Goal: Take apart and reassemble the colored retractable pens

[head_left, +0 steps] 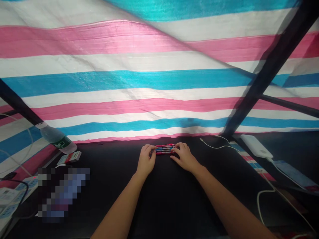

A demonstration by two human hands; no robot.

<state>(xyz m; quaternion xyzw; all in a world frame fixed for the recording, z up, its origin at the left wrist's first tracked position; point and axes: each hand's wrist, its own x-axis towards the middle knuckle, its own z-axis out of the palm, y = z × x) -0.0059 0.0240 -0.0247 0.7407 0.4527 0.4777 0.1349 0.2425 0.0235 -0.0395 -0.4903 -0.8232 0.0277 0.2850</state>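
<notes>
Several pens (164, 149), with red, blue and clear barrels, lie side by side in a small row on the black tabletop. They point left to right. My left hand (147, 158) is at their left ends, its fingers curled round and the thumb close to the near side. At the right ends is my right hand (183, 156), with bent fingers on the pens and the thumb lower, towards me. The fingertips hide both ends of the row.
A plastic bottle (58, 138) leans at the left beside a small box (69, 158). Power strips (18, 196) and cords lie at the left edge. On the right are a white power bank (256, 146) and a white cable (216, 146). Striped sheeting (149, 79) hangs behind, with black posts (269, 73).
</notes>
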